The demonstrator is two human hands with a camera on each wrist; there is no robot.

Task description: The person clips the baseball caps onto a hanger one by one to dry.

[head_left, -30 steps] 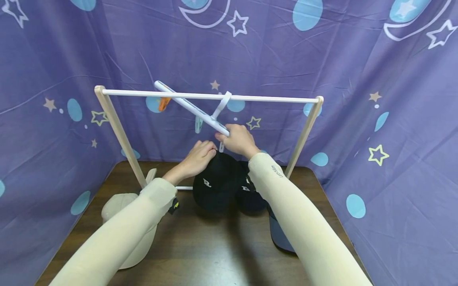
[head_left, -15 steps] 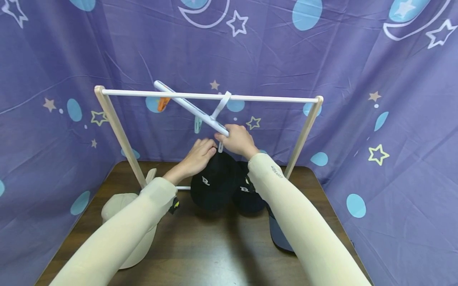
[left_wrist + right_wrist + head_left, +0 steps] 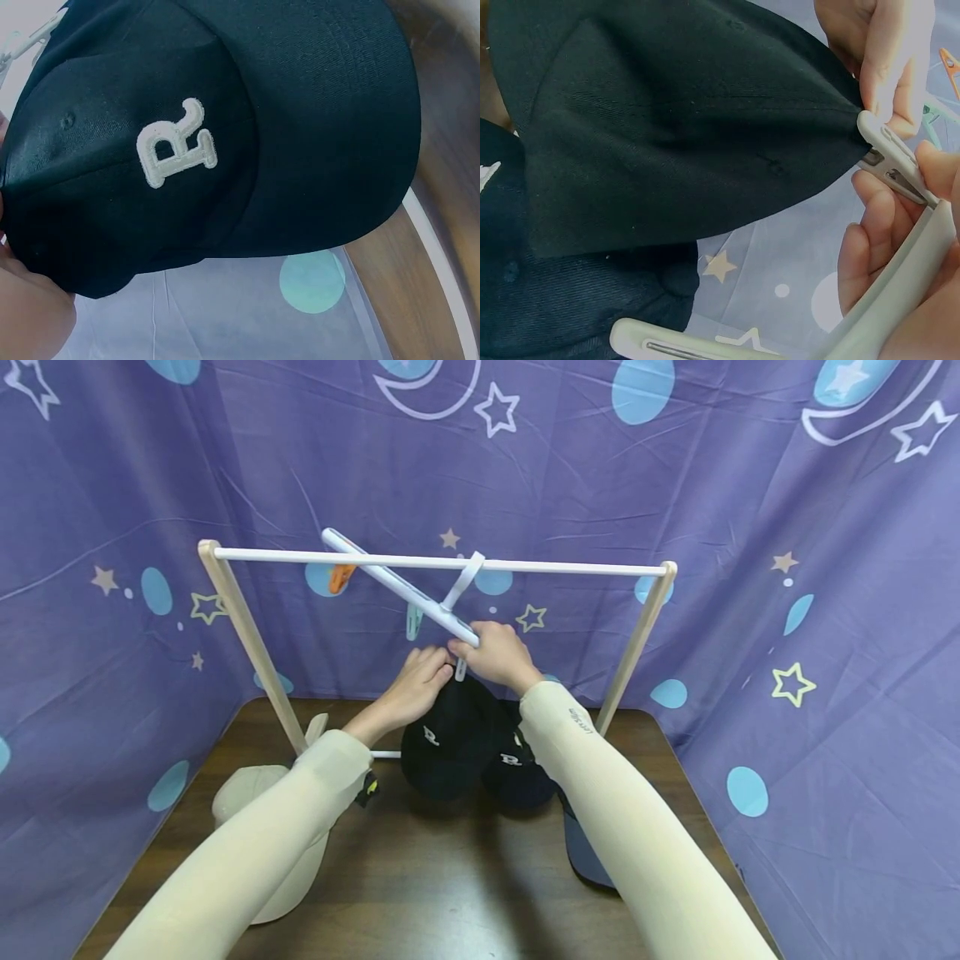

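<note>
My left hand (image 3: 422, 687) pinches the crown of a black cap (image 3: 446, 752) with a white letter R on its front. The cap hangs below that hand, brim downward; the left wrist view shows its embroidered R (image 3: 176, 142) up close. My right hand (image 3: 498, 653) is at the lower end of a white hanger (image 3: 405, 589), which hooks over the rack's bar. Its thumb and fingers grip a white clip (image 3: 892, 154) on the hanger. In the right wrist view, the clip's tip meets the gathered top of the cap, beside the left fingertips.
The rack (image 3: 300, 557) has a white bar and wooden legs. Orange (image 3: 341, 578) and green clips (image 3: 414, 621) hang from the hanger. A second dark cap (image 3: 517, 781) is behind the black one. A beige cap (image 3: 288, 885) and a grey-blue cap (image 3: 588, 852) flank the forearms.
The left hand has risen slightly with the black cap, bringing its top closer to the clip. The right hand and the hanger have barely moved.
</note>
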